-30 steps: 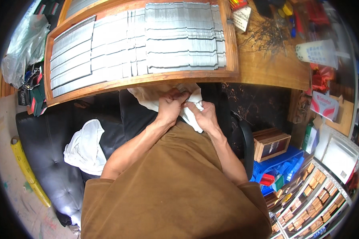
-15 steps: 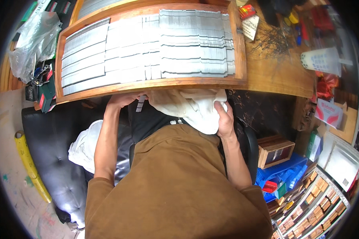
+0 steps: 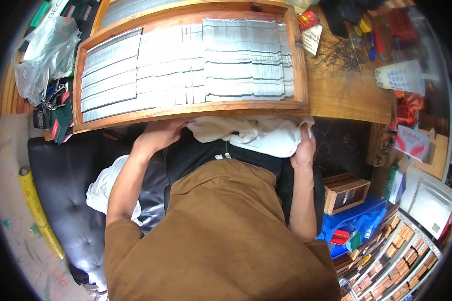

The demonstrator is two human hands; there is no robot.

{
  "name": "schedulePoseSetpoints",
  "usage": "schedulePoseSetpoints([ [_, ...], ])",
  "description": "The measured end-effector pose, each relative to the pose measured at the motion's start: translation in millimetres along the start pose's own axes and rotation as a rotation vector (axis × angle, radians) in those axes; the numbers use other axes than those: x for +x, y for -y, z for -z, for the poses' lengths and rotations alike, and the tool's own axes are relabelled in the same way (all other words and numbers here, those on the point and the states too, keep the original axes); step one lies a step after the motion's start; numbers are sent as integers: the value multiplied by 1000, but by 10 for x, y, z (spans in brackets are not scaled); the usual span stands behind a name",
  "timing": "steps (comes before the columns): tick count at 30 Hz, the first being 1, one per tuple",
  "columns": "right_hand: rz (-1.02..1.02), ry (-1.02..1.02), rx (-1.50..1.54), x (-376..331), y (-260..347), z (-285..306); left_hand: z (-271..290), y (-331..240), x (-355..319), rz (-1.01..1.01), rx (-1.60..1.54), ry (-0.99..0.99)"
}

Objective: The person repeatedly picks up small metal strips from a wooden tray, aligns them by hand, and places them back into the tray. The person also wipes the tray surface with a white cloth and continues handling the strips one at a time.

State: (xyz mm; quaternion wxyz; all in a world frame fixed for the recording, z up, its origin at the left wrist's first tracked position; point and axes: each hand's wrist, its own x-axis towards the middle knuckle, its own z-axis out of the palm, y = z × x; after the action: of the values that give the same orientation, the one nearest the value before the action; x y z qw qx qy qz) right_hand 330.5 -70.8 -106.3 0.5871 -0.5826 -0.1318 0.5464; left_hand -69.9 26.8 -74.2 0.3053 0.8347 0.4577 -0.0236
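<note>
A white cloth (image 3: 271,140) is drawn across my lap, just below the front edge of a wooden tray (image 3: 196,111). My right hand (image 3: 304,149) is closed on the cloth's right end, thumb along its edge. At the cloth's left end, my left hand (image 3: 160,134) reaches in under the tray's front edge. Its fingers are mostly hidden there, so what they hold does not show. Rows of thin grey metal strips (image 3: 243,60) fill the tray.
Right of the tray, a wooden tabletop (image 3: 356,103) carries dark wiry scraps (image 3: 344,55) and a drink cup (image 3: 399,78). A clear plastic bag (image 3: 45,60) lies at the far left. Beside me are a black padded seat (image 3: 60,185) and a small wooden box (image 3: 346,193).
My right hand has moved right and slightly up, spreading the cloth wider. My left hand has shifted a little right; the short grey strip seen by its fingers is out of sight.
</note>
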Motion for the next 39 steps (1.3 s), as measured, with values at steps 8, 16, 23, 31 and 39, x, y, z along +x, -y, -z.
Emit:
schedulePoseSetpoints([
  [8,34,113,259,788,-173,256,25,806,-1327,540,-901,-792],
  [16,61,425,571,590,469,669,-746,1400,-2343,95,-1639,-1365],
  [23,11,287,312,115,851,746,-670,1101,-2480,-182,-1749,-1479],
  [31,146,171,596,963,504,639,-289,1504,-2074,-265,-1733,-1379],
  [39,117,247,805,1340,-51,1461,-1281,1503,-2668,-38,-1805,-1372],
])
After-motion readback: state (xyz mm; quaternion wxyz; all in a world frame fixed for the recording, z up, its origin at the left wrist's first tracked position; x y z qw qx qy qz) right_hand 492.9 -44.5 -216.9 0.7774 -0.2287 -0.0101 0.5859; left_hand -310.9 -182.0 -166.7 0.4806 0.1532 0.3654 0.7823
